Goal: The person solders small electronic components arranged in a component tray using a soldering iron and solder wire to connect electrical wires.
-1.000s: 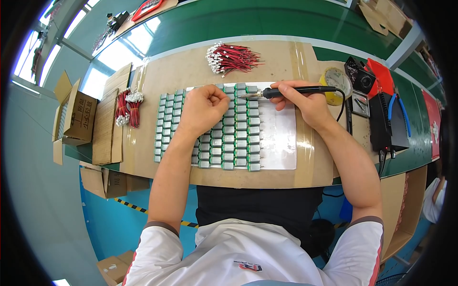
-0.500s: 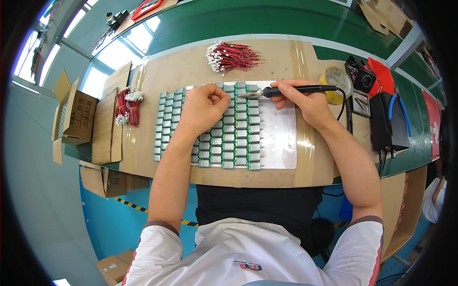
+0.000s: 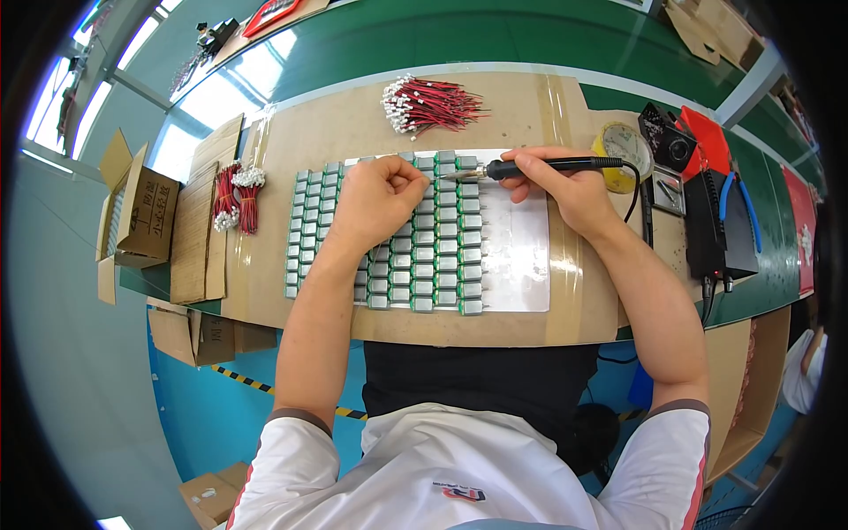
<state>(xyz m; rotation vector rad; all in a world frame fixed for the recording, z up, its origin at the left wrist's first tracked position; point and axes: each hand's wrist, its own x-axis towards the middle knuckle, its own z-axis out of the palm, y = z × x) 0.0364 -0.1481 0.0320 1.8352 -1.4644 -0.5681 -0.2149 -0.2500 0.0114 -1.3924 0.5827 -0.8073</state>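
Note:
Rows of small silver motors (image 3: 423,272) with green ends stand close together on a white board (image 3: 517,265). In my right hand (image 3: 570,190) is a soldering iron (image 3: 556,165), gripped by its black handle. Its metal tip lies over the motors near the far end of the right-hand rows. Just left of the tip, my left hand (image 3: 382,196) is closed in a pinch above the motors. What its fingertips hold is too small to make out. A cord runs from the iron's handle down to the right.
Red wires with white connectors lie in a loose pile (image 3: 428,106) beyond the board and in bundles (image 3: 238,196) at left. At right stand a yellow tape roll (image 3: 621,157), a black box (image 3: 715,225), blue-handled pliers (image 3: 753,216) and a red bin (image 3: 707,141). An open carton (image 3: 148,216) is far left.

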